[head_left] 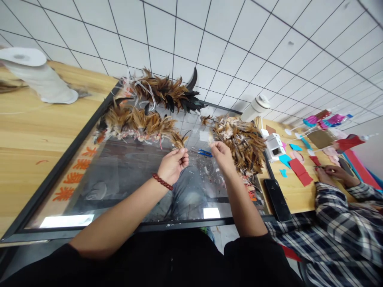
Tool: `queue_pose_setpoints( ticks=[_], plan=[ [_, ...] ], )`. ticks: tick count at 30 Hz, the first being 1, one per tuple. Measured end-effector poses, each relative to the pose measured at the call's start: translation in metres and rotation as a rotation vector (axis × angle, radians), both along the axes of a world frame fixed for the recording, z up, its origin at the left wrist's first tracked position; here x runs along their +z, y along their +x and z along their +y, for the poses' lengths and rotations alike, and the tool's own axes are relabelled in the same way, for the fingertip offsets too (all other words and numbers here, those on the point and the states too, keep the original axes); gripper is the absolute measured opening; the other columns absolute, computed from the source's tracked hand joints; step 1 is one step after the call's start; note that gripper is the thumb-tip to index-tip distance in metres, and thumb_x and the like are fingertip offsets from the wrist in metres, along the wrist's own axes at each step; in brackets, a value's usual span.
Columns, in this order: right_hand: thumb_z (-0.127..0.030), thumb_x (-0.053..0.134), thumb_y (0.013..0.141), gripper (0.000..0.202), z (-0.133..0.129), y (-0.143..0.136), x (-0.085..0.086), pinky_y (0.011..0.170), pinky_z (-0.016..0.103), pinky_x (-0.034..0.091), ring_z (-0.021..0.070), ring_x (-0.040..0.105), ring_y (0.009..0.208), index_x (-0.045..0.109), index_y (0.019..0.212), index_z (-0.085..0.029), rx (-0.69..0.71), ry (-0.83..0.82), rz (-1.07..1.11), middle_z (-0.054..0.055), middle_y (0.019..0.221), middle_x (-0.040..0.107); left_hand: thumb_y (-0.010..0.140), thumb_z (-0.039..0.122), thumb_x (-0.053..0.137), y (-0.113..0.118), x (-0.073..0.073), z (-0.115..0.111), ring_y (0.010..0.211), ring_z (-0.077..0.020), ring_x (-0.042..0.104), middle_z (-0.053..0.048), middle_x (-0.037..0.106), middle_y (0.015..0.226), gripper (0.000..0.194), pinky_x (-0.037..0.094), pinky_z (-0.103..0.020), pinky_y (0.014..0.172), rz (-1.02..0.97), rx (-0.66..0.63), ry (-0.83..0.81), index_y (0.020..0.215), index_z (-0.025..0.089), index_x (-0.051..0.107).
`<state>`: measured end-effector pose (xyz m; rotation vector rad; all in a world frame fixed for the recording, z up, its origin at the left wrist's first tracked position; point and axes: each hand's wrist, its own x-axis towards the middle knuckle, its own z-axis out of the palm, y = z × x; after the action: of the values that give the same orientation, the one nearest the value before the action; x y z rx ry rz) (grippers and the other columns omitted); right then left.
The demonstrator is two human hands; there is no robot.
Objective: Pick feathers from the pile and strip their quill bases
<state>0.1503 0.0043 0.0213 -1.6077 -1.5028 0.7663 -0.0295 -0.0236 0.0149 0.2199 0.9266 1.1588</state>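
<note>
Over the framed glass tabletop, my left hand (171, 166), with a red bead bracelet at the wrist, pinches a small bunch of brown feathers (178, 140) by its lower end. My right hand (223, 155) is closed in a pinch beside a loose heap of brown feathers (242, 139); whatever its fingertips hold is too small to make out. Between the hands lie blue-handled thread snips (205, 153). Behind my left hand runs a row of tan feathers (137, 121), with a darker brown and black feather strip (170, 93) farther back.
A white roll (44, 77) lies at the left. On the right are a white bottle (256, 107), a white device (274, 146), a black phone (277, 199) and red cut pieces (301, 172). A co-worker's hands (332, 175) work there. A tiled wall (191, 44) stands behind the table.
</note>
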Motion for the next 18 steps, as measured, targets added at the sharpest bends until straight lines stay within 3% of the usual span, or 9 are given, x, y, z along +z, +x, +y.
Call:
queue_pose_setpoints(
  ticks=[3,6,9,14,18],
  plan=[
    [-0.046,0.060,0.075,0.028,-0.016,-0.021,-0.002,0.052,0.022,0.031,0.0088,0.037,0.049,0.057,0.073,-0.019,0.084,-0.086,0.376,-0.007,0.052,0.044,0.081,0.014,0.065,0.003,-0.001,-0.003,0.058,-0.0071,0.060,-0.002,0.062,0.067,0.006,0.051,-0.018,0.058,0.015,-0.019,0.006,0.078,0.010,0.063],
    [-0.045,0.064,0.074,0.028,-0.025,-0.039,-0.002,0.056,0.022,0.036,0.0089,0.043,0.054,0.059,0.074,-0.018,0.096,-0.064,0.427,-0.005,0.059,0.052,0.079,0.014,0.067,0.006,-0.001,-0.005,0.061,-0.0090,0.062,-0.004,0.064,0.068,0.006,0.053,-0.022,0.064,0.010,-0.065,0.009,0.077,0.009,0.064],
    [-0.041,0.058,0.081,0.023,-0.029,-0.048,-0.002,0.062,0.024,0.042,0.0117,0.053,0.062,0.060,0.076,-0.019,0.100,-0.011,0.270,-0.001,0.068,0.061,0.075,0.014,0.071,0.007,-0.002,-0.007,0.064,-0.0104,0.064,-0.006,0.067,0.071,0.007,0.054,-0.024,0.067,0.006,-0.089,0.020,0.077,0.009,0.066],
    [-0.030,0.051,0.085,0.017,-0.040,-0.056,-0.004,0.068,0.027,0.043,0.0158,0.057,0.072,0.064,0.080,-0.020,0.072,0.177,-0.281,0.003,0.076,0.063,0.069,0.018,0.077,0.010,-0.005,-0.009,0.060,-0.0084,0.061,-0.003,0.067,0.068,0.013,0.051,-0.021,0.062,0.016,-0.057,0.049,0.073,0.009,0.068],
    [-0.026,0.046,0.089,0.024,-0.047,-0.054,0.005,0.076,0.027,0.045,0.0170,0.061,0.083,0.068,0.097,-0.022,0.225,0.192,-0.494,0.006,0.093,0.067,0.066,0.020,0.079,0.010,-0.006,-0.008,0.057,-0.0082,0.060,-0.001,0.066,0.065,0.018,0.050,-0.020,0.057,0.025,-0.023,0.041,0.074,0.010,0.067]
  ],
)
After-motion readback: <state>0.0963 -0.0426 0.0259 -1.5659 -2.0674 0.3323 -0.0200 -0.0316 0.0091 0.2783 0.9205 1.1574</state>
